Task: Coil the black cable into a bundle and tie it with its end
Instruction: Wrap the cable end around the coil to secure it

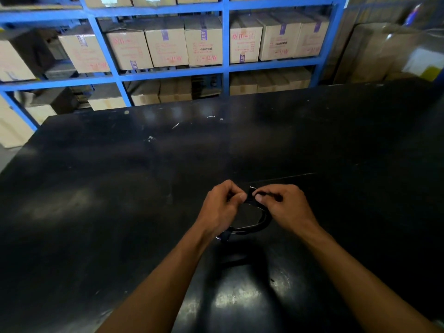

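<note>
The black cable is gathered into a small coiled loop held above the black table. My left hand grips the top left of the coil with curled fingers. Close beside it, my right hand pinches the cable's end at the top of the loop. The loop's lower arc curves down between my wrists. A black plug or connector shows under my left wrist. The cable's upper part is mostly hidden by my fingers.
A blue metal shelving rack filled with cardboard boxes stands behind the table's far edge. More boxes are stacked at the far right. Small white scraps lie on the far part of the table.
</note>
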A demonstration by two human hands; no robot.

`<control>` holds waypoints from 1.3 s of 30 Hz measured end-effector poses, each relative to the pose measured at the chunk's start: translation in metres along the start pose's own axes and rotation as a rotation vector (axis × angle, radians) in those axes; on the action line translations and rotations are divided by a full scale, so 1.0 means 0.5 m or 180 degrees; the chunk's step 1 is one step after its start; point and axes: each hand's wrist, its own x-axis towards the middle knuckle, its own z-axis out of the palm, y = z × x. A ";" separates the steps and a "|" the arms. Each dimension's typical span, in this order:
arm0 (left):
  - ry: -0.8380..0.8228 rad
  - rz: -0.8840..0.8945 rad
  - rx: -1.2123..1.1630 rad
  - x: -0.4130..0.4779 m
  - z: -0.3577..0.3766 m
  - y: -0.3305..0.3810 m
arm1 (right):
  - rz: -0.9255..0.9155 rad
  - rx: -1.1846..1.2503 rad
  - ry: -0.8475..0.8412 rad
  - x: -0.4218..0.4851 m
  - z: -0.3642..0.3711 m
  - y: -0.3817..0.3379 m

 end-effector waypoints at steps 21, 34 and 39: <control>0.0109 -0.0374 -0.0248 -0.006 0.023 0.018 | 0.0355 0.0654 0.0344 -0.009 -0.003 0.007; 0.0097 -0.0136 0.0119 -0.009 0.021 0.020 | 0.0420 0.0871 0.0141 -0.009 0.000 0.009; 0.0160 -0.0222 -0.0087 -0.013 0.024 0.014 | 0.0421 0.0517 0.0146 -0.003 0.015 0.011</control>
